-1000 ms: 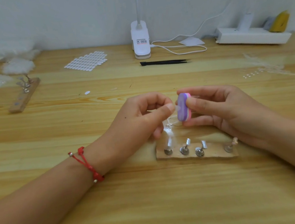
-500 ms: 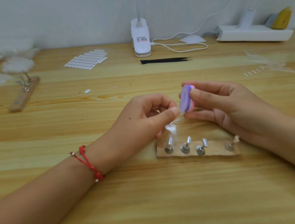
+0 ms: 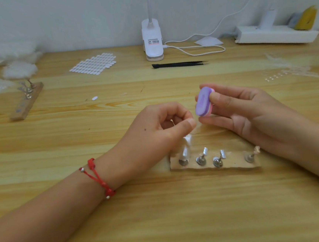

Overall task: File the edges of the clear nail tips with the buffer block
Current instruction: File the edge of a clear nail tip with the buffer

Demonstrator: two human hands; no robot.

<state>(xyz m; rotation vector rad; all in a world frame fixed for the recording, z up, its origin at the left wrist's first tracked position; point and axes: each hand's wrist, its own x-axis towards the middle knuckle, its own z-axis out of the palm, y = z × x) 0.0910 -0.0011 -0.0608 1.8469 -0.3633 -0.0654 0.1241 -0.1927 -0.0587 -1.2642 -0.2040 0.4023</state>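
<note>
Filing judged partway: buffer block [image 3: 203, 101] is pinched in right hand [image 3: 250, 113] fingers, held at 1 o'clock of left hand [image 3: 156, 132], whose fingers are pinched on a faint clear nail tip [image 3: 197, 127]. On holder strip [image 3: 233, 162] at 6 o'clock, remaining tips cannot be counted.

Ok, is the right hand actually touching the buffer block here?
Touching. The head view shows the right hand pinching the buffer block, thumb pressed across its near side and fingers wrapped behind it.
</note>
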